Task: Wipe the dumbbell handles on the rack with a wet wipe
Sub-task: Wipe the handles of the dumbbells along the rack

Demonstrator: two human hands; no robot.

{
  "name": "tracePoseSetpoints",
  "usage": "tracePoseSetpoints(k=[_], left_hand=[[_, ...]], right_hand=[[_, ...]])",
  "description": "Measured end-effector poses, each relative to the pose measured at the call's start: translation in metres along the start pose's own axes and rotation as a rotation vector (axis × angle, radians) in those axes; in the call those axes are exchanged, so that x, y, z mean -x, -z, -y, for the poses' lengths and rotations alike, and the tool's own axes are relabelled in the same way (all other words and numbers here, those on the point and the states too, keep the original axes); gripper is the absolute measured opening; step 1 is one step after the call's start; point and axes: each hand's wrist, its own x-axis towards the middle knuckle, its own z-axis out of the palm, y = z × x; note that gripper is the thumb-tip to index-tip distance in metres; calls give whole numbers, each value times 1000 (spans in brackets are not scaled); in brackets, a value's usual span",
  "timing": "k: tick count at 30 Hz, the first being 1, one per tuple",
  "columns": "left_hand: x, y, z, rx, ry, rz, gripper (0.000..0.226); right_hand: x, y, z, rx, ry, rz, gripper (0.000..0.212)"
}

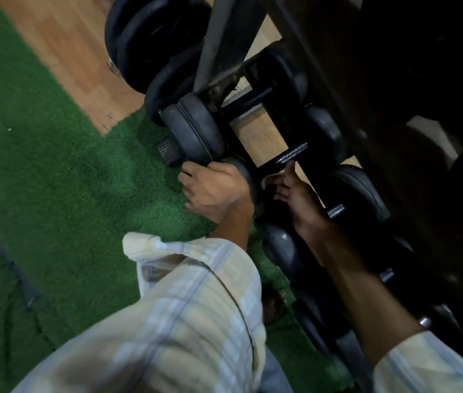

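Observation:
Black dumbbells lie in a row on the low tier of a dark rack [346,89]. My left hand [214,190] grips the near head of one dumbbell [324,134], its fingers curled over the rubber edge. Its knurled metal handle [294,153] runs up and right from there. My right hand [298,198] holds a white wet wipe [268,178] at the near end of that handle, with the thumb reaching up to the bar. Most of the wipe is hidden in the hand. Just right of my right wrist, the neighbouring dumbbell's handle [336,211] shows.
Black weight plates [153,38] lean at the rack's left end, over a wooden floor [68,52]. Green turf [54,171] covers the ground to the left. A rack upright [224,38] slants above the dumbbells. More dumbbells [280,245] continue toward me on the right.

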Motion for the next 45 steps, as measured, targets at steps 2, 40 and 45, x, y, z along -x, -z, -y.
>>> tracePoseSetpoints(k=[2, 40, 45], left_hand=[[0, 0, 0, 0, -1, -7, 42], [-2, -1, 1, -7, -8, -11, 41], [-1, -2, 1, -7, -5, -14, 38]], right_hand=[[0, -6, 4, 14, 71, -10, 49], [-10, 3, 17, -841, -92, -287, 18], [-29, 15, 45, -941, -192, -343, 15]])
